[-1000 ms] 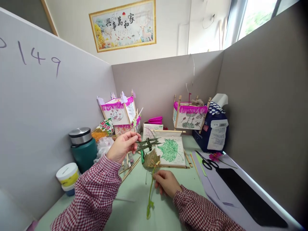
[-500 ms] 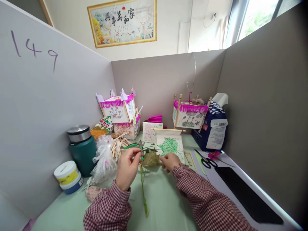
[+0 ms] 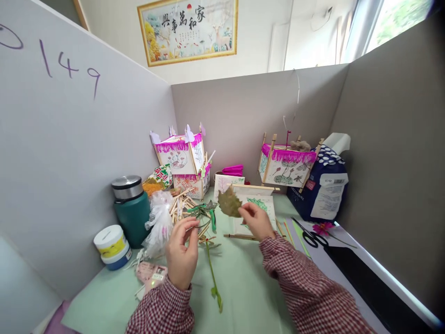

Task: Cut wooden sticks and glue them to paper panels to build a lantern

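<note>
My right hand (image 3: 256, 220) pinches a dry brown-green leaf (image 3: 229, 202) by its edge, holding it up in front of the panel with a green leaf print (image 3: 267, 203). Fingers of my left hand (image 3: 182, 253) are closed on a thin dark green sprig (image 3: 203, 225), partly hidden by the fingers. Just behind that hand lie green-handled pliers (image 3: 212, 218). Below and between my hands, a green plant stem (image 3: 212, 273) with small leaves lies on the table.
Bamboo sticks (image 3: 179, 204), a plastic bag (image 3: 160, 227), a teal flask (image 3: 132, 213) and a tub (image 3: 110, 246) stand left. Paper lanterns (image 3: 179, 157) are at the back. Scissors (image 3: 313, 237), a pink flower (image 3: 322, 228) and a black slab (image 3: 375, 287) lie right. Grey partitions enclose the table.
The dry leaf has been lifted up and away from my left hand by my right hand, baring the pliers and the lower rod of the printed panel. The view has shifted slightly left.
</note>
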`<state>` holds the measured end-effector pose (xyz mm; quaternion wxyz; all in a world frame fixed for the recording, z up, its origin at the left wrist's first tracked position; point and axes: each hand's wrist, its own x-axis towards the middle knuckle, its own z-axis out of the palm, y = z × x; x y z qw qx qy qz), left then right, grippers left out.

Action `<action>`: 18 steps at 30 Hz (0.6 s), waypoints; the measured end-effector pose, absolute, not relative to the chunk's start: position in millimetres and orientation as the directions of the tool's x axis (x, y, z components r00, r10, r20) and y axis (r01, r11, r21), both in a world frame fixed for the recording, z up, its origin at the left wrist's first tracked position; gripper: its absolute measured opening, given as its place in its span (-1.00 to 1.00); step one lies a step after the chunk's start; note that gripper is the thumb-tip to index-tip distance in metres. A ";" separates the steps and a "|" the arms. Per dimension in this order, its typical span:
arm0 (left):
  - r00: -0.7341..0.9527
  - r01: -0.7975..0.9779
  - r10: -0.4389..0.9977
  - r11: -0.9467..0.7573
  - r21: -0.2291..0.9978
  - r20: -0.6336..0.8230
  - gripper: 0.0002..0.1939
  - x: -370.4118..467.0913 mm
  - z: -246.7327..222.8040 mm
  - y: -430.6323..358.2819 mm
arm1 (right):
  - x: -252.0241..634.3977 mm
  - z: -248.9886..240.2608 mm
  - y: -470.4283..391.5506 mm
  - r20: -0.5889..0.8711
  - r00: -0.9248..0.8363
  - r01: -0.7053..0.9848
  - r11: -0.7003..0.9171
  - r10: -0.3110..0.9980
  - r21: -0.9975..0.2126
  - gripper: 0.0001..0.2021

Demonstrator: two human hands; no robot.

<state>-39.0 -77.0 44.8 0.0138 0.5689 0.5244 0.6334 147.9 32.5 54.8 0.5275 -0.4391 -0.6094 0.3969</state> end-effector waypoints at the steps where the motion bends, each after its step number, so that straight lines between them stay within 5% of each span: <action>1: -0.324 0.619 0.605 -0.446 0.646 0.728 -0.85 -38.2 43.1 -78.3 | 159.2 62.3 29.0 0.320 -0.034 0.094 0.322 0.947 -0.942 -0.80; 5: -0.168 0.714 0.588 -0.481 0.509 0.791 -0.81 -28.9 37.1 -82.0 | 198.1 88.1 6.5 0.341 -0.035 -0.078 0.338 0.939 -0.938 -0.78; 9: -0.061 0.678 0.636 -0.540 0.499 0.769 -0.76 -14.9 34.6 -84.5 | 206.6 91.6 -16.1 0.205 -0.327 -0.407 0.059 0.923 -0.912 -0.83; 14: -0.214 0.461 0.741 -0.498 0.734 0.637 -0.68 0.1 28.3 -87.6 | 184.6 61.0 -18.8 -0.005 -0.419 -0.277 -0.133 0.908 -0.952 -0.78; 18: -0.280 0.489 0.731 -0.449 0.748 0.622 -0.64 8.9 23.7 -87.3 | 170.9 44.5 -19.4 -0.056 -0.405 -0.130 -0.119 0.913 -0.984 -0.74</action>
